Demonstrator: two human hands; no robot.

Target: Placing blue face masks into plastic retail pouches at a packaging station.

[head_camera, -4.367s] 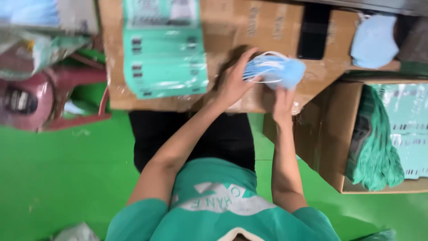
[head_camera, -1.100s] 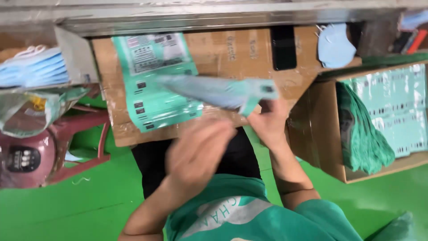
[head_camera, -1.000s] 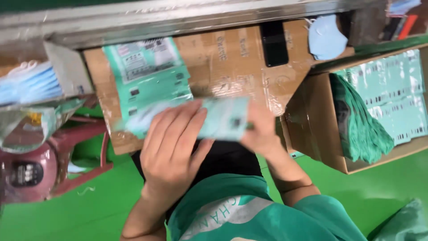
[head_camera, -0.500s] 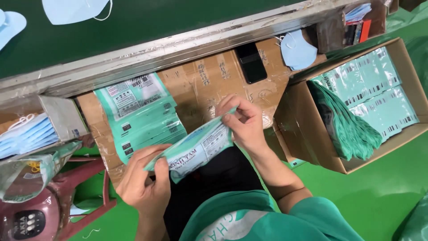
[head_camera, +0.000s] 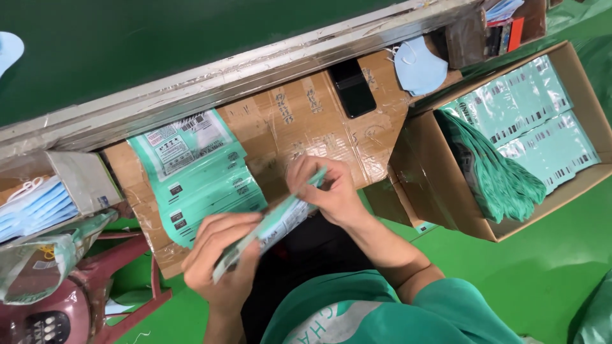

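Note:
Both my hands hold one slim teal packet [head_camera: 275,223] edge-on above my lap. My left hand [head_camera: 220,258] grips its lower left end. The upper right end is pinched by my right hand [head_camera: 325,190] with fingers curled over it. Just left of the hands, a stack of flat teal packets [head_camera: 197,172] with printed labels lies on a taped cardboard board [head_camera: 299,118] that spans my lap.
A black phone [head_camera: 352,88] and a light blue mask [head_camera: 417,64] lie on the board's far end. An open carton [head_camera: 446,210] at right holds teal packets and green bundles. At left are a box of blue masks [head_camera: 38,204] and a red stool [head_camera: 95,286]. A dark green belt [head_camera: 159,38] runs beyond a metal rail.
The packet has turned from flat-facing to edge-on between my hands. My left hand slid down to its lower end. The view has tilted, showing more of the belt and the carton.

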